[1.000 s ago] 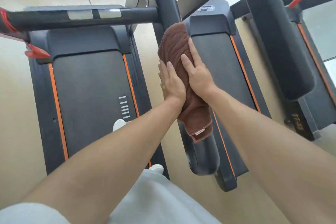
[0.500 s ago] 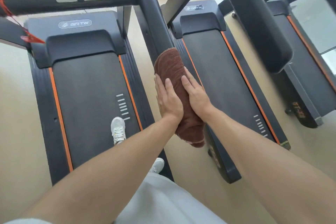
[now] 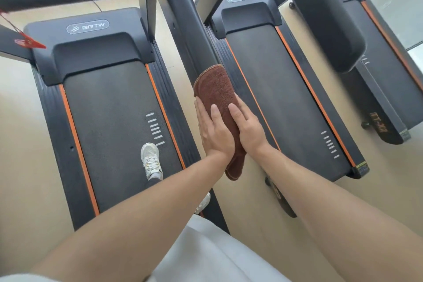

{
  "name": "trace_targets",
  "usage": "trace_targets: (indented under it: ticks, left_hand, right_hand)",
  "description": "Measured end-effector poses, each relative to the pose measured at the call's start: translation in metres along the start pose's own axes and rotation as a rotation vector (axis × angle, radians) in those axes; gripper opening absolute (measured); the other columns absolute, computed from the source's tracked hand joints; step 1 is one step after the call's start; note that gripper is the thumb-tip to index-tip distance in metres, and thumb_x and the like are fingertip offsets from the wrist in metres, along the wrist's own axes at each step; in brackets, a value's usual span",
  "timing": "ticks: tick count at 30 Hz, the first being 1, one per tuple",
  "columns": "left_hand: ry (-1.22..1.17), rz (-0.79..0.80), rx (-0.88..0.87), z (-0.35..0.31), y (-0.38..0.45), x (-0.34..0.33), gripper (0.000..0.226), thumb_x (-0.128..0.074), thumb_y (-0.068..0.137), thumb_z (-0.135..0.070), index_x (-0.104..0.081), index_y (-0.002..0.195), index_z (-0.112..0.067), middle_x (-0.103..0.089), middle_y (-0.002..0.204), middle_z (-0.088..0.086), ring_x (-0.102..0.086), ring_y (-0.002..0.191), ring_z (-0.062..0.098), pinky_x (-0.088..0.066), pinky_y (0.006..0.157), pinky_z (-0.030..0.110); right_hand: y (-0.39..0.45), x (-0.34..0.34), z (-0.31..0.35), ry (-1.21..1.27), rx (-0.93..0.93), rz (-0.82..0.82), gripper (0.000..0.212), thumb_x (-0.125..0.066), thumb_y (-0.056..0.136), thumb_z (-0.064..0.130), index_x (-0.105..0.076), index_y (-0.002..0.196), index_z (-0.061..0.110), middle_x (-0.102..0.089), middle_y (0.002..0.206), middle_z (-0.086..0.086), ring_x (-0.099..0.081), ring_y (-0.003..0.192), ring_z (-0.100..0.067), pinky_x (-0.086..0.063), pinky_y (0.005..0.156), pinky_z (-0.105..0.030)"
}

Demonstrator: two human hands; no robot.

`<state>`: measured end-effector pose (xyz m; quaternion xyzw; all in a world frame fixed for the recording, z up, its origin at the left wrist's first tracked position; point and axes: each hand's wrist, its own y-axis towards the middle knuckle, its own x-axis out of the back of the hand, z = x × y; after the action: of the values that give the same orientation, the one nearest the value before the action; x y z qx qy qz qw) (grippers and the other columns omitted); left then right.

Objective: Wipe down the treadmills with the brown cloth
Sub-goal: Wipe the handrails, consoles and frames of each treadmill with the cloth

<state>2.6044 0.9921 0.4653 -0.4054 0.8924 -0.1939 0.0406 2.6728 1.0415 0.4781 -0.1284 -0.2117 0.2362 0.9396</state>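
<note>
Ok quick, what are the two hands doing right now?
Left hand: open, fingers straight, pressing the brown cloth against the black handrail.
Right hand: open, fingers straight, pressing the same cloth from the other side.

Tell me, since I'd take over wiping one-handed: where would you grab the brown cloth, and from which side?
Probably the loose lower end of the brown cloth, from below: it hangs free beneath the left hand and right hand, which press the rest flat round the black handrail.
</note>
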Motion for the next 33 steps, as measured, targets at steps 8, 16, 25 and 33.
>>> trace_targets:
  ticks: [8,16,25,33]
  left_hand:
    - [0.011,0.101,0.038,-0.006,-0.010,0.023,0.049,-0.040,0.107,-0.050,-0.033,0.156,-0.044,-0.047,0.154,-0.015,-0.042,0.142,0.006,-0.033,0.118,0.031]
    - [-0.182,-0.095,0.215,-0.057,0.045,0.067,0.044,-0.080,0.088,-0.022,-0.060,0.126,-0.029,-0.070,0.114,-0.001,-0.068,0.101,0.008,-0.057,0.089,0.028]
    - [-0.096,-0.126,0.036,-0.111,0.131,0.083,0.037,-0.076,0.088,-0.012,-0.063,0.117,-0.031,-0.066,0.110,-0.010,-0.066,0.103,0.008,-0.056,0.097,0.036]
    - [0.006,-0.056,-0.093,-0.157,0.230,0.102,0.031,-0.078,0.085,-0.013,-0.068,0.108,-0.031,-0.069,0.108,-0.010,-0.066,0.097,0.011,-0.056,0.091,0.031]
  right_hand:
    - [-0.016,-0.012,0.019,-0.286,0.232,-0.091,0.047,-0.041,0.108,0.031,-0.038,0.153,0.042,-0.034,0.161,0.022,-0.033,0.147,0.001,-0.037,0.119,-0.037]
    - [0.027,-0.035,0.062,-0.695,0.117,-0.075,0.062,-0.030,0.106,0.052,-0.006,0.162,0.039,-0.008,0.170,0.012,-0.034,0.147,-0.021,-0.038,0.109,-0.046]
    - [0.111,-0.074,0.104,-1.019,0.284,-0.170,0.068,-0.028,0.106,0.051,-0.005,0.164,0.023,-0.002,0.171,-0.005,-0.040,0.140,-0.032,-0.050,0.094,-0.049]
    - [0.210,-0.112,0.160,-1.119,0.336,-0.149,0.055,-0.027,0.109,0.041,-0.015,0.162,0.037,-0.005,0.172,0.006,-0.021,0.152,-0.040,-0.042,0.107,-0.050]
